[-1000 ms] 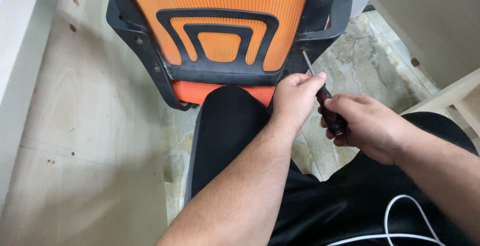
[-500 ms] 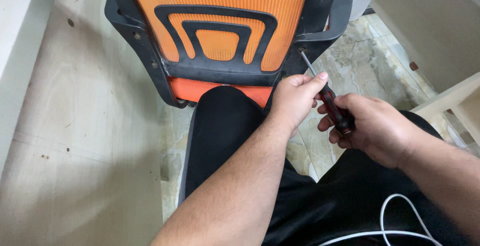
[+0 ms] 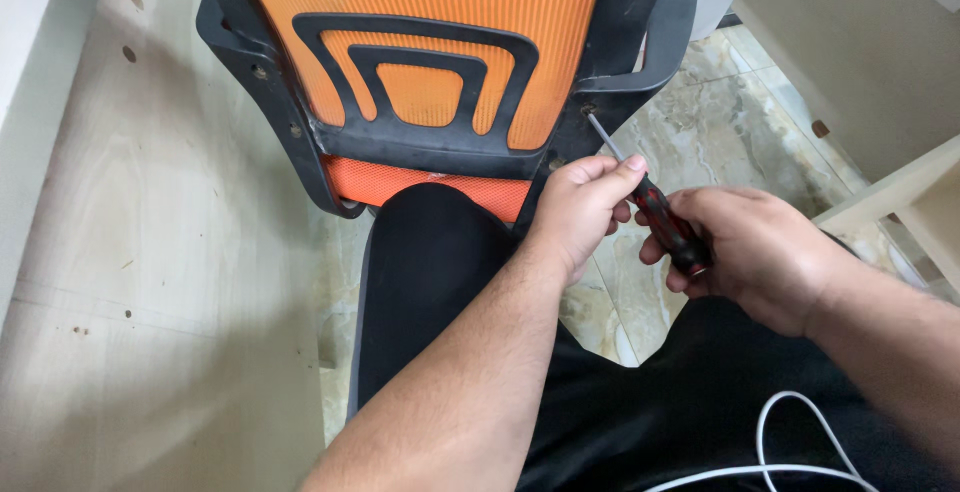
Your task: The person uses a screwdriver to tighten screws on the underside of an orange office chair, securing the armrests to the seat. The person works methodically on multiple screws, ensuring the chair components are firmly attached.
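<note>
An orange mesh office chair back (image 3: 420,12) with a black plastic frame (image 3: 620,62) leans in front of me, its orange seat edge (image 3: 400,184) just above my black-trousered knee (image 3: 430,252). My right hand (image 3: 760,252) grips the red and black handle of a screwdriver (image 3: 665,220). Its metal shaft points up and left, with the tip at a screw hole on the frame's right upright. My left hand (image 3: 580,207) pinches the screwdriver near the top of the handle, steadying the shaft.
A pale wooden board (image 3: 150,282) with small drilled holes lies to the left. Marbled floor tiles (image 3: 720,102) show on the right, next to a beige furniture panel (image 3: 880,62). A white cable (image 3: 790,452) loops across my lap.
The view has shifted a little closer to the chair. Both hands stay on the screwdriver, whose tip remains at the frame's right upright.
</note>
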